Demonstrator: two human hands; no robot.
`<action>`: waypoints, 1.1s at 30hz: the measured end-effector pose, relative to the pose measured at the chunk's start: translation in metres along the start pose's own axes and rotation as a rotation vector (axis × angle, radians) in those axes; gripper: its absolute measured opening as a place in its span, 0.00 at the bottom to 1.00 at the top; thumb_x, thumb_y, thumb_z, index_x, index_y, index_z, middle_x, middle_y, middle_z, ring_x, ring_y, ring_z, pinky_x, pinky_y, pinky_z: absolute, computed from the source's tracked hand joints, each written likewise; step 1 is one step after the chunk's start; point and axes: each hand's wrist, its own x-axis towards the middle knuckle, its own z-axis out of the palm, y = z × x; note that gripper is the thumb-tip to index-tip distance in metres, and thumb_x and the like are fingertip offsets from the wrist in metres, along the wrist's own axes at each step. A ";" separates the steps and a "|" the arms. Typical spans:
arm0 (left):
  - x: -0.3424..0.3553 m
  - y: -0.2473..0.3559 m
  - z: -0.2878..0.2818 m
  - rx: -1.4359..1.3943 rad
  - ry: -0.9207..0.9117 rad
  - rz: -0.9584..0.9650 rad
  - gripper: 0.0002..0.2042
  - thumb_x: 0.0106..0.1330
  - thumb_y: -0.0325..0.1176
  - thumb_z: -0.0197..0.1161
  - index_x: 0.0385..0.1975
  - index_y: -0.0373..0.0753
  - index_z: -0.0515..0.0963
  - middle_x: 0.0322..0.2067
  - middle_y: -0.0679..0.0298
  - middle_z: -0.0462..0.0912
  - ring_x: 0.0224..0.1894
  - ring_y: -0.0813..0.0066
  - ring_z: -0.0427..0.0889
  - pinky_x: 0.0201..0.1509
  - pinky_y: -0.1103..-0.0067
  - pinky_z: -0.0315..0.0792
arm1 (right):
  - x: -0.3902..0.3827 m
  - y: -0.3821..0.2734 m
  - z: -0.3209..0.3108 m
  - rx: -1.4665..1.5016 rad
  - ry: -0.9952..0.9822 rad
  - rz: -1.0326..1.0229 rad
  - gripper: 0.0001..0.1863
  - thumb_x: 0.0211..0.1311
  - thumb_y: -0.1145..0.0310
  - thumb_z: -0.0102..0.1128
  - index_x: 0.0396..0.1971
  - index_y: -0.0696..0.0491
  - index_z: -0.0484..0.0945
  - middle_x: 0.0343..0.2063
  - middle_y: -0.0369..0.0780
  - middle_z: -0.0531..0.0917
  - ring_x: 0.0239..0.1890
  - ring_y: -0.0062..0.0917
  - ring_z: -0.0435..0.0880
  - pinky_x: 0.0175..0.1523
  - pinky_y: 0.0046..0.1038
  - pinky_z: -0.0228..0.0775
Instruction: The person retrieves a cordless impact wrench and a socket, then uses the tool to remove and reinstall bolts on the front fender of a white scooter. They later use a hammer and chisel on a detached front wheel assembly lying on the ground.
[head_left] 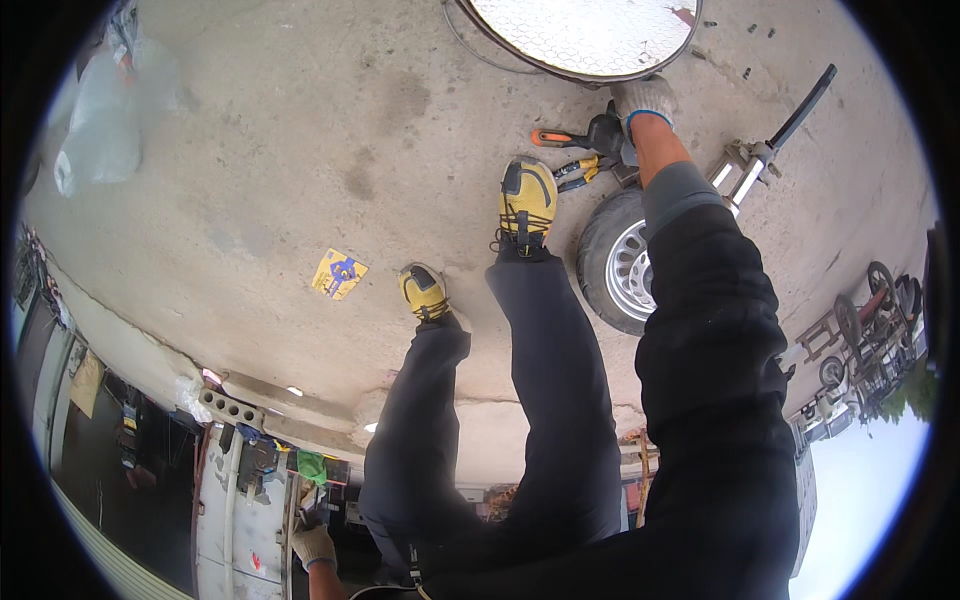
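Observation:
My right hand (648, 98), in a pale knit glove, is at the near rim of a round panel (590, 35) with a white, mesh-patterned top. Its fingers are mostly hidden. Just beside it lies a black tool (605, 135) with an orange-ended handle (558, 138). Pliers (578, 173) with yellow and black handles rest on the concrete by my right shoe. Down at the lower left, my left hand (315, 545), also gloved, seems closed around a dark thing (311, 512) too small to make out.
A small wheel (622, 262) with a silver rim lies beside my right leg, near a metal bracket with a long dark bar (803, 107). A yellow and blue card (340, 274) is on the ground. Plastic bags (100, 125) sit far left; a cart-like frame (860, 325) stands at right.

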 end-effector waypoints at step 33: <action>-0.406 0.280 -0.038 -0.602 -0.629 0.910 0.13 0.73 0.43 0.63 0.32 0.45 0.70 0.18 0.67 0.72 0.13 0.76 0.65 0.16 0.77 0.63 | -0.845 0.413 -0.332 0.520 0.163 -0.300 0.22 0.58 0.57 0.70 0.53 0.46 0.83 0.45 0.45 0.88 0.47 0.44 0.88 0.50 0.41 0.81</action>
